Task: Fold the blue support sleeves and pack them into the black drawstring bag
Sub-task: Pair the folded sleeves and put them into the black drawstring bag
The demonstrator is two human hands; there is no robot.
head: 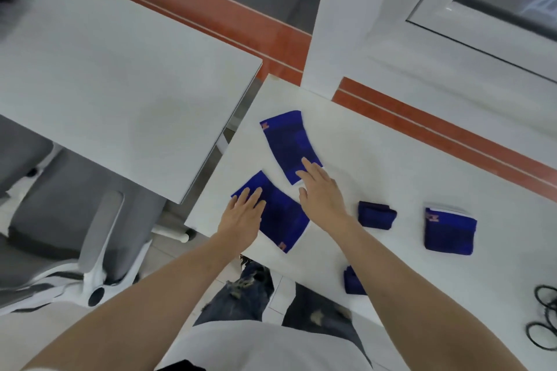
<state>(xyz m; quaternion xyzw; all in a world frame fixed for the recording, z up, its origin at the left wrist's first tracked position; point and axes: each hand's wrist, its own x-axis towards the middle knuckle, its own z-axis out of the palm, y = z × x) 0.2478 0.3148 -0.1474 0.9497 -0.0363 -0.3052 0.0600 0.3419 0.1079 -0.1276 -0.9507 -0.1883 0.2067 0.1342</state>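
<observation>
Head view, looking down on a white table [376, 159] that fills the centre and right of the frame. Two blue support sleeves lie unfolded and flat near its left edge: the far sleeve [287, 141] sits at centre frame, angled, with an orange mark at its upper left corner; the near sleeve [278, 214] lies just below and left of it, with an orange mark at its lower corner. The left hand [242, 220] rests palm down on the left part of the near sleeve, fingers extended and slightly spread, gripping nothing. The right hand [321, 193] lies palm down with its fingers spread, fingertips on the lower end of the far sleeve, thumb toward the near sleeve; nothing is clamped. Right of the hands, a small folded blue bundle [376, 215] sits on the table, and further right a larger folded sleeve [449, 232] with an orange mark. A third folded blue piece [352, 280] shows lower down, partly hidden by the right forearm. Black cable loops [545, 319] lie at the lower right edge. No drawstring bag or other container can be made out. A second white table [105, 69] occupies the upper left; a grey office chair [75, 220] stands at lower left.
</observation>
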